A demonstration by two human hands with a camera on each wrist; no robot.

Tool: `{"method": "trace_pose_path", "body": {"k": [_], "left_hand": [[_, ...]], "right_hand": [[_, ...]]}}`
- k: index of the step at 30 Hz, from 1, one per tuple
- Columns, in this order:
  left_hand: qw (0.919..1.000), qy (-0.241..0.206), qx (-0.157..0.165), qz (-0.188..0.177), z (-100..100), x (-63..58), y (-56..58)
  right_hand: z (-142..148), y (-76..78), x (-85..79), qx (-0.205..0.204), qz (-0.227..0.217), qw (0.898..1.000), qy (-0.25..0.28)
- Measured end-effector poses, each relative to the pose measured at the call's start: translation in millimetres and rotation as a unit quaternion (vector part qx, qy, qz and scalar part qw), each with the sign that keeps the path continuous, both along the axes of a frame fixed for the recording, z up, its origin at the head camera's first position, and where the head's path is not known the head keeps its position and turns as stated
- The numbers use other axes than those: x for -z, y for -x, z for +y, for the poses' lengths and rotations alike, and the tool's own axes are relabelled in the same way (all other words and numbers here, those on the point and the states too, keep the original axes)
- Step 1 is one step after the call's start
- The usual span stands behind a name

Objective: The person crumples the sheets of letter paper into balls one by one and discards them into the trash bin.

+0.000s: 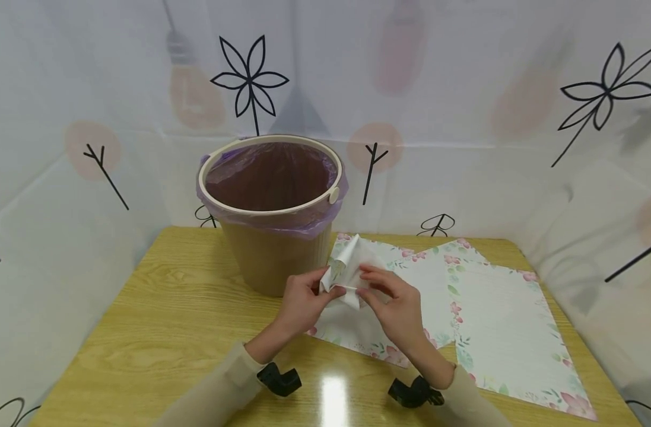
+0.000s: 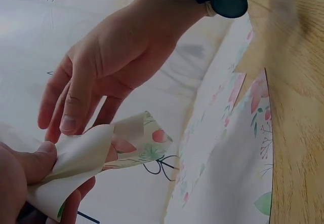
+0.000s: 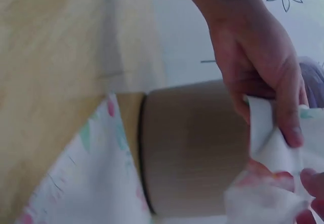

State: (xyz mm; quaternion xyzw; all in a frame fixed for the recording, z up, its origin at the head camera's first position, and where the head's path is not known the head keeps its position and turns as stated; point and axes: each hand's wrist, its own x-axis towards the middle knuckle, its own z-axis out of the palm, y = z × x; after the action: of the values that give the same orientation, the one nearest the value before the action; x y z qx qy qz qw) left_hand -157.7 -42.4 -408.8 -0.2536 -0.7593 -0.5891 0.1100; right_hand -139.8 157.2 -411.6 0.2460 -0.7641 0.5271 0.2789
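While left grip (image 1: 301, 302) pinches folded paper (image 1: 352, 273), right grip (image 1: 401, 308) (loosely relaxed) at its edge

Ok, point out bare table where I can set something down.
Widest: the table's left part, bordered by its left edge, the bin and left sleeve. Smaller: between left sleeve and right sleeve, nearer than the flowered sheets. Crowded: the right, mostly covered by those sheets, and the middle, where left hand and right hand hold folded paper.
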Motion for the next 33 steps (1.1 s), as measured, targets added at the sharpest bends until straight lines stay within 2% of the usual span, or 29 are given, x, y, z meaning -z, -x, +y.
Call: {"method": "trace_pose_path", "body": {"k": [4, 8, 14, 18, 25, 28, 31, 33], "left_hand": [[1.0000, 0.000, -0.003, 0.001, 0, -1.1, -0.3], [0.9997, 0.013, -0.008, 0.019, 0, -1.6, -0.7], [0.9967, 0.034, -0.041, 0.062, -2, -1.3, 0.7], [0.9958, 0.031, -0.053, 0.068, -2, -2.2, 2.7], [0.9958, -0.022, -0.039, 0.080, -6, -1.1, 8.3], [0.9951, -0.047, -0.025, 0.083, -8, -2.4, 9.8], [0.9940, -0.047, -0.028, 0.095, -9, -6.5, 8.1], [0.9916, -0.043, -0.042, 0.115, -7, -10.7, 6.0]], "right_hand": [[8, 8.0, -11.0, 0.041, 0.026, 0.996, -0.075], [12, 14.4, -19.5, 0.030, -0.018, 0.992, -0.120], [15, 18.0, -22.8, -0.021, -0.087, 0.994, -0.063], [17, 18.3, -20.8, -0.059, -0.114, 0.991, -0.030], [24, 20.9, -15.7, -0.071, -0.092, 0.993, 0.009], [26, 20.9, -14.5, -0.080, -0.101, 0.991, 0.028], [27, 21.0, -12.9, -0.100, -0.121, 0.986, 0.053], [27, 21.8, -11.2, -0.119, -0.125, 0.983, 0.064]]}}
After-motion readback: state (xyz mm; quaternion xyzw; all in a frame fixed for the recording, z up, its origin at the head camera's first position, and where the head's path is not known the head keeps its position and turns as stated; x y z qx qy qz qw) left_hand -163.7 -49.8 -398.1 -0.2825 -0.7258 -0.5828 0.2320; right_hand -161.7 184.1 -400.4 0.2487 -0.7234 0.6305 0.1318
